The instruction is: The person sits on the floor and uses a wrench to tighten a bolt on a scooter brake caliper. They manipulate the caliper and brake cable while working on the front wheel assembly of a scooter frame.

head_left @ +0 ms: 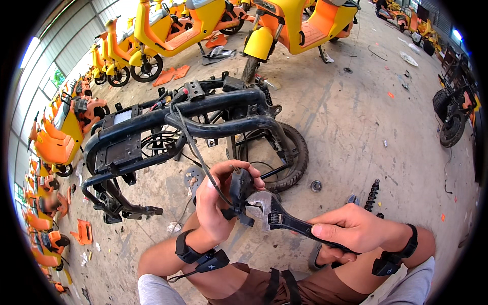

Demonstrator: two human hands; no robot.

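My left hand [209,211] is closed round a small black part [240,187] with a cable [195,150] running from it up to the black scooter frame [145,123]. My right hand [351,227] grips the handle of an adjustable wrench [290,221], its thumb along the top. The wrench's silver jaws are up against the black part's right side; whether they clasp it I cannot tell. Just beyond my hands lies the bare frame, on its side, with a black-tyred wheel [301,152] at its right end.
Yellow and orange scooters [188,30] stand at the back and along the left. A coil-spring shock absorber [372,195] and a metal ring [316,186] lie on the concrete floor to the right. An orange plastic piece [84,232] lies at the left.
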